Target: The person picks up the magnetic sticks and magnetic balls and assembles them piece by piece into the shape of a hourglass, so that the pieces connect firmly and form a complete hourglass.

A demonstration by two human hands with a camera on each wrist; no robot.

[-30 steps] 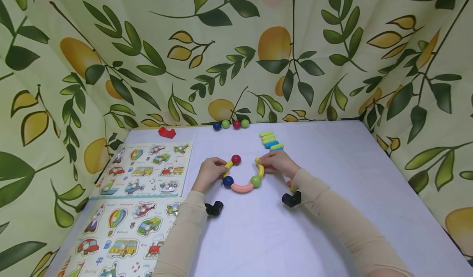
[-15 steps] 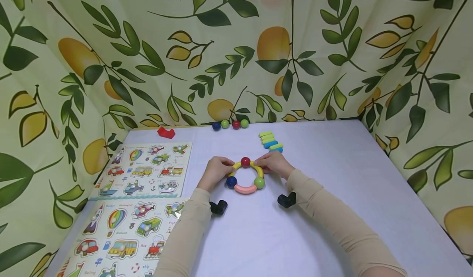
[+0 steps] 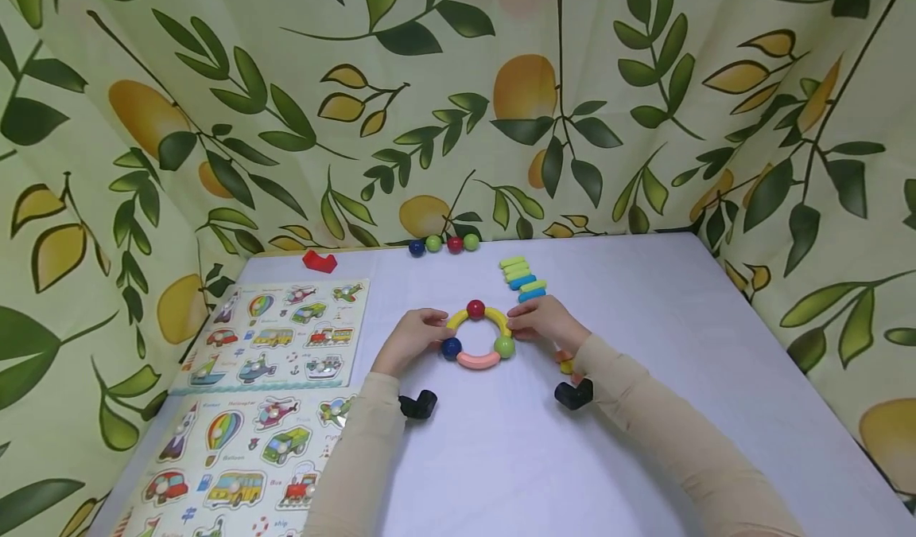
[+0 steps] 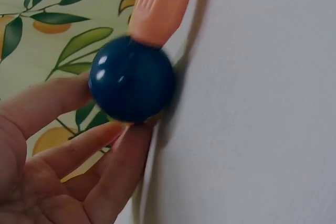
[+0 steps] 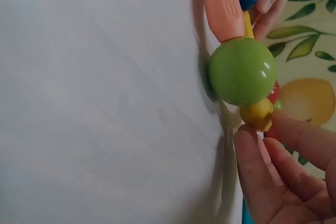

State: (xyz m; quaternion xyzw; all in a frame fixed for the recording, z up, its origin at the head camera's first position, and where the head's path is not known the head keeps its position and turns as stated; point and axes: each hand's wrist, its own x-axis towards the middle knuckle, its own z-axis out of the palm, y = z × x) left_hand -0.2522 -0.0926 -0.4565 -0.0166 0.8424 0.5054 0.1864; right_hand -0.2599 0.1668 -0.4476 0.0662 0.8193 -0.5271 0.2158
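Observation:
A closed ring of balls and curved sticks lies on the table in the head view. At its top is a red ball [image 3: 475,309], flanked by a left yellow curved stick [image 3: 456,320] and a right yellow curved stick [image 3: 497,319]. Below are a blue ball [image 4: 132,80], a green ball [image 5: 242,71] and a pink curved stick [image 3: 478,360]. My left hand [image 3: 413,337] holds the left yellow stick beside the blue ball, which partly hides the fingertips in the left wrist view. With its fingertips my right hand [image 3: 549,324] pinches the right yellow stick near the green ball.
Straight green and blue sticks [image 3: 522,275] lie beyond my right hand. Several loose balls [image 3: 455,245] line the back edge, with a red piece [image 3: 320,262] to their left. Two picture puzzle boards [image 3: 272,334] cover the left side. Pink and yellow pieces [image 3: 567,363] lie by my right wrist.
The gap between the red ball and the right yellow stick has closed, making a full ring. Both hands came inward, then my right hand shifted slightly outward and down along its stick.

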